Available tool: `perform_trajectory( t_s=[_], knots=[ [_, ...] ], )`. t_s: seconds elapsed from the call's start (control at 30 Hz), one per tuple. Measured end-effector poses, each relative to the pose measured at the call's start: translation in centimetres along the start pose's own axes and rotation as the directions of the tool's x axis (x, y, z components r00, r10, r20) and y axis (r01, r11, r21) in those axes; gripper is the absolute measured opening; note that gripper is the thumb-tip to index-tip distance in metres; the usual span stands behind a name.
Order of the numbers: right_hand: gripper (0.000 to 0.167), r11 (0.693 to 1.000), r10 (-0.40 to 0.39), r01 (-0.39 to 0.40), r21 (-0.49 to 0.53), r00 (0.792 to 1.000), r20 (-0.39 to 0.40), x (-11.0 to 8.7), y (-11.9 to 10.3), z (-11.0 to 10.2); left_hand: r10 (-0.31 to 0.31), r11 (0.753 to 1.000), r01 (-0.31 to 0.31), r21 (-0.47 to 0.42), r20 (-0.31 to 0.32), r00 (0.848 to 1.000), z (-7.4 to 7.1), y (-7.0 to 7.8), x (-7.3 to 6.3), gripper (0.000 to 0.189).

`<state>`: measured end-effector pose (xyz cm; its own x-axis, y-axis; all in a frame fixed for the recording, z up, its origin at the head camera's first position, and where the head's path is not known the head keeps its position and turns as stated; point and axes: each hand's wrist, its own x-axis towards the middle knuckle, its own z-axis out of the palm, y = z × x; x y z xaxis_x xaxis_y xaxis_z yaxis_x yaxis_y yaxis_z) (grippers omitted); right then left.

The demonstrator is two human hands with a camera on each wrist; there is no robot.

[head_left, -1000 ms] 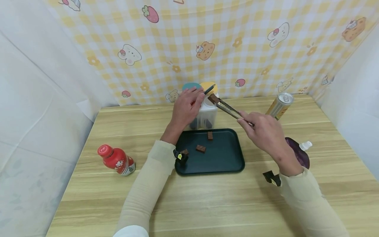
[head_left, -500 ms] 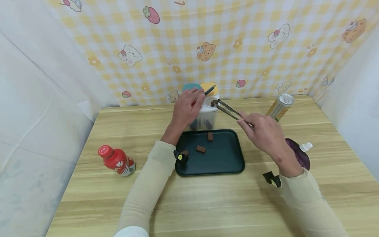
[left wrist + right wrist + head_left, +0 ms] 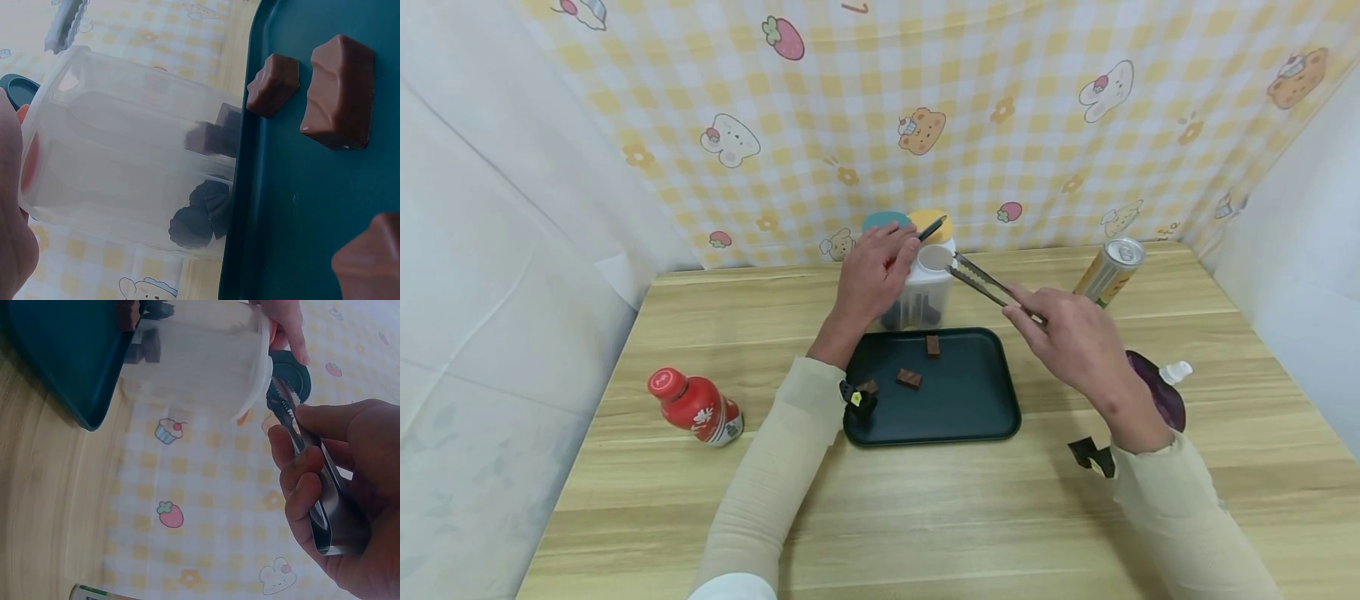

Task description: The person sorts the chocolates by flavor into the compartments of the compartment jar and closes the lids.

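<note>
My right hand [image 3: 1067, 337] grips metal tongs [image 3: 988, 287], whose parted tips stand at the rim of a clear plastic container [image 3: 928, 292] with nothing between them. My left hand [image 3: 874, 271] rests on the container's top, its thumb by the raised dark green lid [image 3: 932, 227]; part of its contact is hidden. Below that lid a round opening [image 3: 935, 257] faces up. In the left wrist view, block chocolates [image 3: 203, 137] and shell-shaped pieces [image 3: 190, 228] lie at the container's bottom. Three chocolate pieces [image 3: 909, 378] lie apart on the dark green tray [image 3: 970, 396].
Teal [image 3: 886, 219] and yellow [image 3: 931, 221] lids cover the container's rear. A red bottle [image 3: 700, 404] stands left. At the right are a can [image 3: 1108, 271] and a purple pouch [image 3: 1161, 396] with a white cap, partly behind my right arm. A checked cloth [image 3: 1000, 125] hangs behind the table.
The chocolate held by the tongs has been lowered to the opening and let go into the container. The tong tips are now bare. My left hand has stayed put.
</note>
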<state>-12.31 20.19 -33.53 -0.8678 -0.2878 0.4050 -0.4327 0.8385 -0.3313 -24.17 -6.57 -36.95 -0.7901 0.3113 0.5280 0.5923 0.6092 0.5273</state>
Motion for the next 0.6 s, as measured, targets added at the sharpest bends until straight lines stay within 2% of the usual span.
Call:
perform_trajectory(
  t_s=[0.43, 0.6],
  knots=[
    [0.036, 0.999, -0.045, 0.045, -0.001, 0.998, -0.041, -1.3, 0.0, 0.0, 0.021, 1.000, -0.021, -0.008, -0.017, 1.000, 0.1, -0.2, 0.0, 0.041],
    [0.036, 0.999, -0.049, 0.049, -0.003, 0.998, -0.025, -2.2, 0.0, 0.2, 0.020, 1.000, -0.020, -0.009, -0.016, 1.000, 0.1, -0.2, 0.0, 0.042]
  ],
)
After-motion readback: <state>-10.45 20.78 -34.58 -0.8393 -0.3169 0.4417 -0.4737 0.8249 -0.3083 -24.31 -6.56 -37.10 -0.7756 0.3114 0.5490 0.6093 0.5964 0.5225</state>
